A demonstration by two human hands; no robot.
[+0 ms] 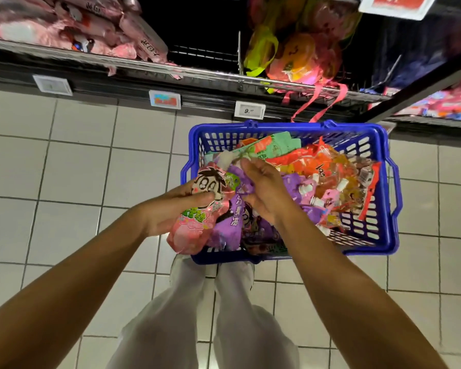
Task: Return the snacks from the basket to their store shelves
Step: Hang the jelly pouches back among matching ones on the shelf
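A blue plastic basket (383,198) stands on the tiled floor in front of the shelves, full of snack bags. My left hand (179,206) grips a pink jelly bag (194,225) with a cartoon face at the basket's near left corner. Beside it, my right hand (261,190) pinches a purple jelly bag (225,222) that overlaps the pink one. Further in lie an orange bag of small jellies (322,166), a green and orange pack (274,147) and small purple pouches (301,193).
A low shelf (144,66) runs across the top, with pink bags (96,27) at the left, an empty dark bay in the middle and netted orange and yellow jelly bags (296,54) at the right. Price tags (249,110) hang on its edge. My legs (224,315) stand behind the basket.
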